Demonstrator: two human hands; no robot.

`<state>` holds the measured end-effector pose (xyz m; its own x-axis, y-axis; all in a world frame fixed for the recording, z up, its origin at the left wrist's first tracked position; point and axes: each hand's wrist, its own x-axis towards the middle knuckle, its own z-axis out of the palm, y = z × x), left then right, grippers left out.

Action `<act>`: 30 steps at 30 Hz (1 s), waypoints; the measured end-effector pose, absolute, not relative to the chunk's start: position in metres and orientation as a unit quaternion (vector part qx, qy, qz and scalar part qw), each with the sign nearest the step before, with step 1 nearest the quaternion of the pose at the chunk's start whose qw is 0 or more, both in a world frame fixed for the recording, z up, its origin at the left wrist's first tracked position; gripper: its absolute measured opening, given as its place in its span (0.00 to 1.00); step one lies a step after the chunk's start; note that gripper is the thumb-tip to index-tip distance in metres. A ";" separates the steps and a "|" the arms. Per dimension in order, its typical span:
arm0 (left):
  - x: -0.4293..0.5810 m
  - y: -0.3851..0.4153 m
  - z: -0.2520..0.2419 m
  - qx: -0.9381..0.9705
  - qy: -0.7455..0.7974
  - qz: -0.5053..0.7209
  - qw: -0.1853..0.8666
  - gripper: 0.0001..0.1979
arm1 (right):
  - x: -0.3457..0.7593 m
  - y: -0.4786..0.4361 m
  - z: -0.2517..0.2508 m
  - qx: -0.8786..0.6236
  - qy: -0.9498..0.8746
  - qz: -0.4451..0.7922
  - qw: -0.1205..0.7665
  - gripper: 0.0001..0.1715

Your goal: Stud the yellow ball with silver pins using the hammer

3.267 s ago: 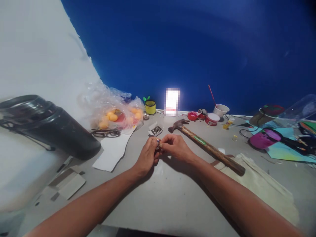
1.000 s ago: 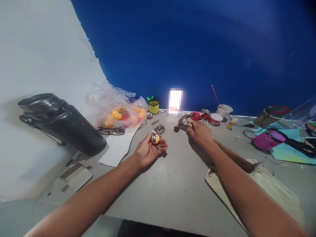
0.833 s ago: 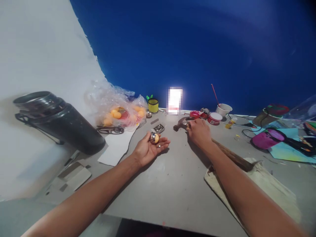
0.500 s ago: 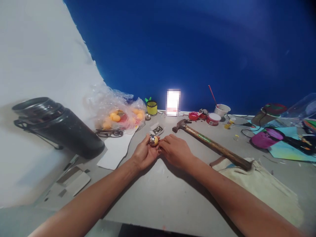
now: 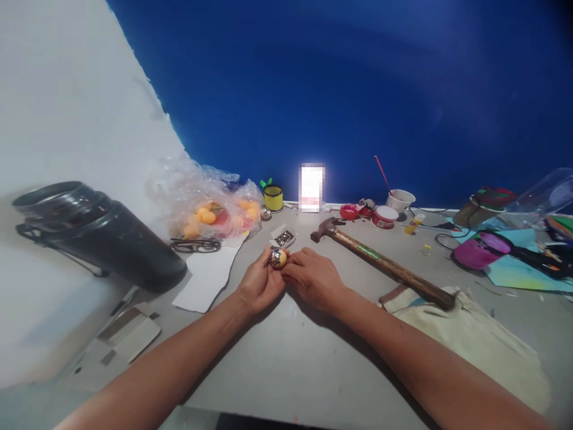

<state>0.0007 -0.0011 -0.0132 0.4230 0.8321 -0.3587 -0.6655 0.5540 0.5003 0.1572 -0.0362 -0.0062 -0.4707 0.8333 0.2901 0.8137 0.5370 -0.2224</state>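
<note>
A small orange ball partly covered with shiny silver studs rests in my left hand, held by its curled fingers. My right hand is closed beside it, its fingertips meeting the left hand's fingers just below the ball; whatever they pinch is too small to make out. Just beyond the hands lies an open little box of shiny metal pieces. To the right of the box is a hammer, its handle end lying on a pale cloth.
A black flask leans at the left, near glasses, white paper and a plastic bag of orange balls. A lit phone stands at the back. Cups, a red-labelled jar and a pink pouch sit at the right.
The right hand's fingertips have shifted slightly down and left against the left hand. The ball remains in the left hand. The whole view has moved slightly.
</note>
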 end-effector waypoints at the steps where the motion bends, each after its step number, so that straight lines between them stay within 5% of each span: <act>1: 0.001 -0.001 -0.012 0.144 0.296 0.450 0.830 0.16 | 0.157 -0.036 -0.007 -0.477 -0.856 0.033 0.194 0.12; 5: 0.002 -0.004 -0.011 0.191 0.316 0.463 0.806 0.21 | 0.161 -0.035 -0.004 -0.476 -0.826 0.108 0.283 0.10; 12: -0.002 -0.010 -0.011 0.314 0.309 0.447 0.779 0.13 | 0.182 -0.015 0.002 -0.509 -0.655 0.313 0.463 0.04; 22: -0.001 -0.009 -0.010 0.366 0.301 0.402 0.784 0.19 | 0.198 0.000 -0.008 -0.448 -0.459 0.590 0.490 0.21; 30: -0.003 -0.008 -0.016 0.470 0.329 0.385 0.723 0.23 | 0.200 -0.003 -0.003 -0.402 -0.481 0.645 0.438 0.17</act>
